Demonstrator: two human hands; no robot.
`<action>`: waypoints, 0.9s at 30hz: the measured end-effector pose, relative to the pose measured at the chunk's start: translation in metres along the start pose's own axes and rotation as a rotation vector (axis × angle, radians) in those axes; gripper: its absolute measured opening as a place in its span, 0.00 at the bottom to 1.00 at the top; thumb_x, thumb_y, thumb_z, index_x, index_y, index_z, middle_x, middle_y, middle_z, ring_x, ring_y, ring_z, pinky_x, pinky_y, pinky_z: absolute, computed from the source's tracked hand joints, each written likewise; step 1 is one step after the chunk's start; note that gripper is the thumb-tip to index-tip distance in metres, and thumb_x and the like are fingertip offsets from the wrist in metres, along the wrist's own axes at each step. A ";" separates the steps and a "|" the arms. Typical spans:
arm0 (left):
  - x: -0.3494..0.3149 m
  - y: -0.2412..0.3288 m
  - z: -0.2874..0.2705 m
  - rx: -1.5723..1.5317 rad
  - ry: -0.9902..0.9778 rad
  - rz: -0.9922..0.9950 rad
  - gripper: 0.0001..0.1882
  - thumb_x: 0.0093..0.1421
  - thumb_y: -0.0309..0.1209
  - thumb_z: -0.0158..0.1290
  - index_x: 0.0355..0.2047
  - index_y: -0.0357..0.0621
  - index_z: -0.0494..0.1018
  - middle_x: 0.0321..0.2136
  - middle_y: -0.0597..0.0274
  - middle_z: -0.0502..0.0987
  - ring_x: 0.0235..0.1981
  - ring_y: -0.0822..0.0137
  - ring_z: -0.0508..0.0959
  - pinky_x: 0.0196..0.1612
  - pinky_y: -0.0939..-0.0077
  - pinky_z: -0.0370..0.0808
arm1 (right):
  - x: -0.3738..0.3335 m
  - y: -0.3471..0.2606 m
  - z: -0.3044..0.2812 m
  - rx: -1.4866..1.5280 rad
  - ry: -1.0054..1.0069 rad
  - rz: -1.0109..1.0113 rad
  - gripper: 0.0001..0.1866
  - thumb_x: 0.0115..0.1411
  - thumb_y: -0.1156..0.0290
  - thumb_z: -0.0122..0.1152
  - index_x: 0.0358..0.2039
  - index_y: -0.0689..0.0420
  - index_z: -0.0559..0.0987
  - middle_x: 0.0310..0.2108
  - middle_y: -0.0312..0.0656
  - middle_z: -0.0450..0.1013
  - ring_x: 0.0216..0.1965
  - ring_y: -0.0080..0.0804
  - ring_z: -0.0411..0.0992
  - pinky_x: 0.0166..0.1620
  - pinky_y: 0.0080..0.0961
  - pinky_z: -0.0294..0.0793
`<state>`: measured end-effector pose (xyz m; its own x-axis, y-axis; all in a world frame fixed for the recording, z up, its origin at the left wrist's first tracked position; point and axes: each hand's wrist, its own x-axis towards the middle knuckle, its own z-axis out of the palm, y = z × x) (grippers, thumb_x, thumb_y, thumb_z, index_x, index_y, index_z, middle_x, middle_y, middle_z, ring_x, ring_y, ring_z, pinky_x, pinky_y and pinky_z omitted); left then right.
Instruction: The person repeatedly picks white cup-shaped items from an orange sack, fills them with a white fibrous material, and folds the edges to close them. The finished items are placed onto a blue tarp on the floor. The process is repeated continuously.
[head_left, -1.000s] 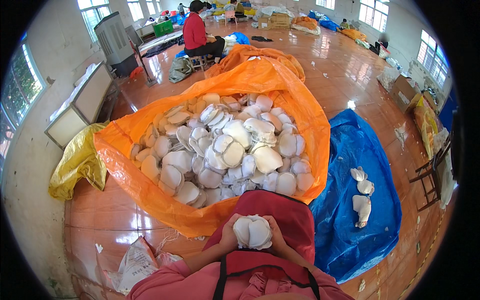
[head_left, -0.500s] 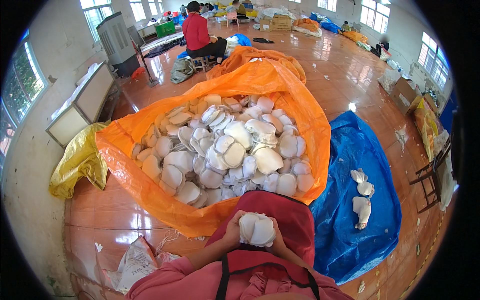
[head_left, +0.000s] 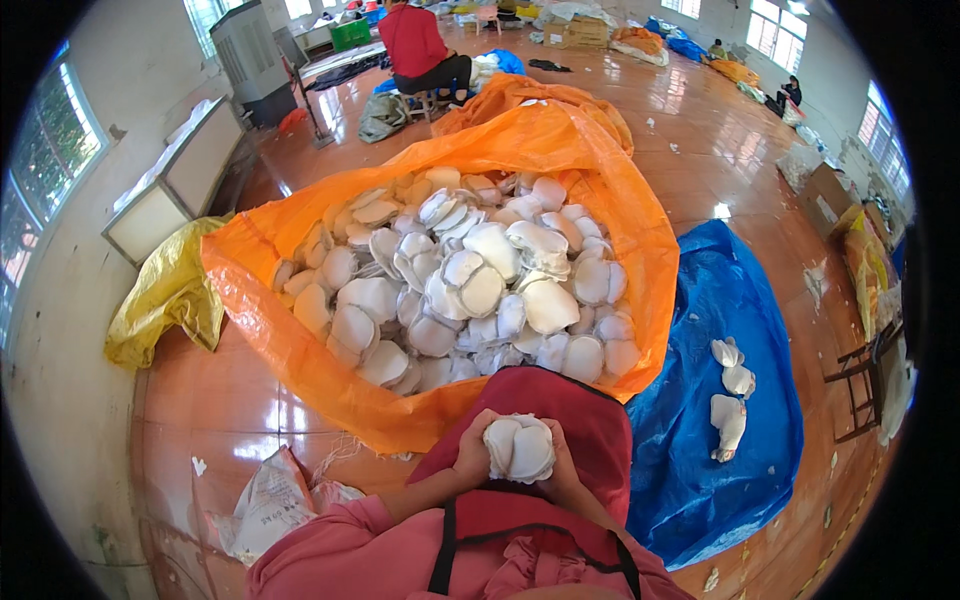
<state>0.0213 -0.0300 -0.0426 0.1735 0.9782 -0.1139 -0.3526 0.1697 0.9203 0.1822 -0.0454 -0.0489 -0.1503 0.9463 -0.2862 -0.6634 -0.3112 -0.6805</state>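
A bundle of white, rounded, padded fabric pieces (head_left: pixel 518 448) rests between my two hands above my lap. My left hand (head_left: pixel 472 450) is wrapped round its left side, and my right hand (head_left: pixel 563 460) closes on its right side. Beneath them lies a dark red apron (head_left: pixel 592 412) over my lap. Just beyond my knees, a large open orange sack (head_left: pixel 255 335) holds a heap of similar white pads (head_left: pixel 465 285), many of them in stacked bundles.
To the right, a blue sheet (head_left: pixel 690 490) carries a few white pad bundles (head_left: pixel 728 425). A yellow sack (head_left: pixel 170 295) lies at left, and a printed white sack (head_left: pixel 265 510) near my left. A person in red (head_left: pixel 412 45) sits on a stool farther off. A wooden chair (head_left: pixel 855 385) stands at right.
The whole view has shifted slightly with my head. Both hands keep hold of the bundle, which seems slightly turned between them.
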 end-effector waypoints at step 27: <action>-0.005 0.016 0.013 -0.439 0.002 -0.392 0.17 0.69 0.37 0.41 0.53 0.47 0.71 0.48 0.63 0.77 0.48 0.66 0.78 0.51 0.69 0.75 | -0.004 0.002 -0.004 -0.152 -0.030 -0.105 0.11 0.64 0.74 0.55 0.46 0.54 0.67 0.43 0.40 0.73 0.42 0.27 0.73 0.45 0.26 0.76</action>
<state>0.0269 -0.0340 -0.0219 0.3664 0.8327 -0.4152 -0.6103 0.5519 0.5683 0.1846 -0.0497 -0.0518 -0.1097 0.9757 -0.1898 -0.5583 -0.2185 -0.8003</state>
